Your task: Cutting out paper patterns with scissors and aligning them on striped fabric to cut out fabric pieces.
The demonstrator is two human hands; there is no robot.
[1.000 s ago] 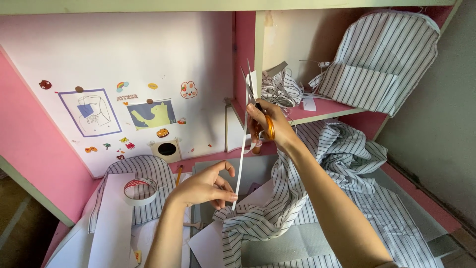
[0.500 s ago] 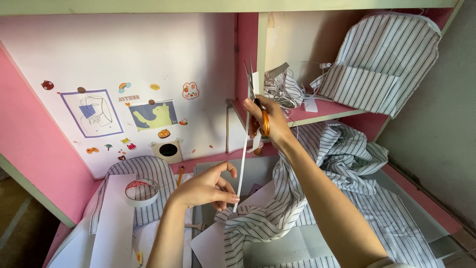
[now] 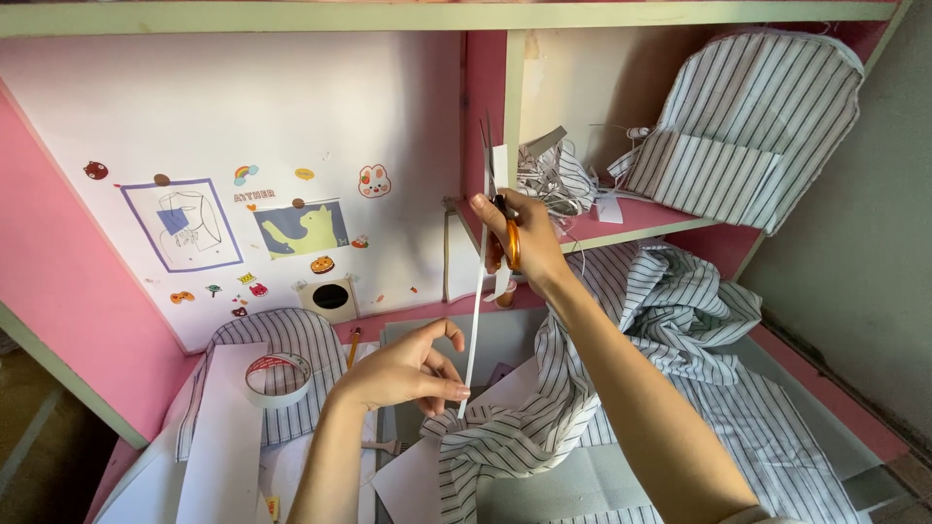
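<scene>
My right hand (image 3: 519, 243) is raised near the pink shelf and grips orange-handled scissors (image 3: 506, 241) with the blades pointing up. A long narrow white strip (image 3: 476, 330) runs from the scissors down to my left hand (image 3: 408, 369), which pinches its lower end above the desk. A second piece of the strip (image 3: 500, 167) stands up beside the blades. Striped white-and-grey fabric (image 3: 544, 427) lies bunched under my right forearm.
A roll of tape (image 3: 277, 378) rests on a striped piece at the left, beside white paper sheets (image 3: 228, 437). A pencil (image 3: 352, 346) lies nearby. A folded striped garment (image 3: 748, 126) and fabric scraps (image 3: 553, 180) sit on the pink shelf (image 3: 631, 223). Stickers and drawings cover the white back wall (image 3: 243, 223).
My left hand has shifted slightly along the strip's lower end. The scissors and right hand stay raised in nearly the same place.
</scene>
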